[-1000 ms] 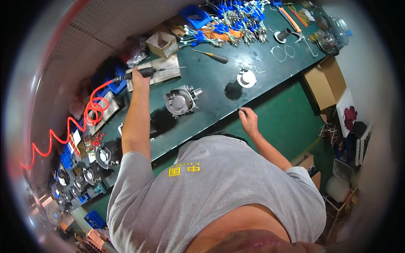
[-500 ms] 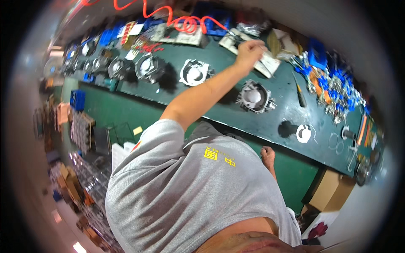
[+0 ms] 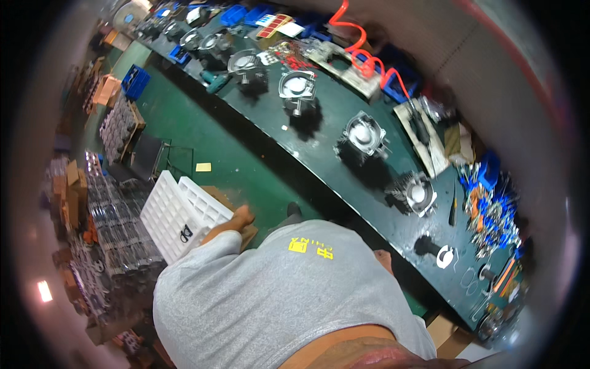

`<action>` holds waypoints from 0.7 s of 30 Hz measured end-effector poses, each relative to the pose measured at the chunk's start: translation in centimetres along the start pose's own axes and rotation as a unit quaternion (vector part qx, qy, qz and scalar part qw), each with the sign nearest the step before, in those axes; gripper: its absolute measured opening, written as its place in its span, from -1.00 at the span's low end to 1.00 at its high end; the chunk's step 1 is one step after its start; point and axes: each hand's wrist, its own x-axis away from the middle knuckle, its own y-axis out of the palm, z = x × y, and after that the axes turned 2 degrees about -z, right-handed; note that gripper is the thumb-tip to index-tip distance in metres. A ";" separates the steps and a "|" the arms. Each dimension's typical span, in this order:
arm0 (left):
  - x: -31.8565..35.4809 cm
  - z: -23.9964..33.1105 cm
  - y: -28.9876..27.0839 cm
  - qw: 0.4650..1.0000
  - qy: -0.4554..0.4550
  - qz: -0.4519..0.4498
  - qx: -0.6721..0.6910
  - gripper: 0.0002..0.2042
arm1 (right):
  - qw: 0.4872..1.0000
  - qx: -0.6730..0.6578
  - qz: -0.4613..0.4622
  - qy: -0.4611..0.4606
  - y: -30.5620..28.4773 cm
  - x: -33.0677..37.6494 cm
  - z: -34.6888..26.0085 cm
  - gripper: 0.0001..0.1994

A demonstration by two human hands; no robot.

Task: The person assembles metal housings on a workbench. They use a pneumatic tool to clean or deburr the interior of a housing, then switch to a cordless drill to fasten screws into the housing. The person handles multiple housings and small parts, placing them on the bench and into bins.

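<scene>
Low at my left side, off the bench, hangs my left hand point(image 3: 243, 216), beside a stack of white gridded trays point(image 3: 174, 220). Its fingers are too small and blurred to tell open from closed. My right hand point(image 3: 385, 259) is at the bench's front edge, mostly hidden by my shirt, fingers not readable. On the green bench point(image 3: 332, 157) the nearest part to it is a finned metal housing point(image 3: 418, 194). A similar open housing point(image 3: 364, 134) sits farther left. A dark elongated tool point(image 3: 420, 128) lies on a pale block point(image 3: 437, 161) toward the back.
More housings point(image 3: 297, 85) line the bench to the far left. A red coiled hose point(image 3: 367, 61) hangs over the back. Blue-and-orange wired parts point(image 3: 488, 212) are heaped at right, near a thin dark-handled tool point(image 3: 453, 209) and a white spool point(image 3: 445, 256). A blue crate point(image 3: 135, 81) stands on the floor.
My left hand has left the pale block at the back of the bench and swung down to my left side by the white trays. The view has turned left.
</scene>
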 end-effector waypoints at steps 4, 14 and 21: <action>2.2 -8.7 1.3 0.996 0.077 -0.027 0.021 -0.73 | 0.999 0.035 0.000 0.018 3.5 -1.0 -4.2 -0.79; 1.4 -9.9 2.9 0.890 0.061 0.120 0.435 -0.74 | 0.974 0.146 -0.018 -0.173 14.1 -11.1 -17.4 -0.73; 4.5 -18.9 3.7 0.899 -0.120 0.151 0.393 -0.76 | 0.962 0.104 -0.149 -0.204 21.1 -19.0 -29.3 -0.86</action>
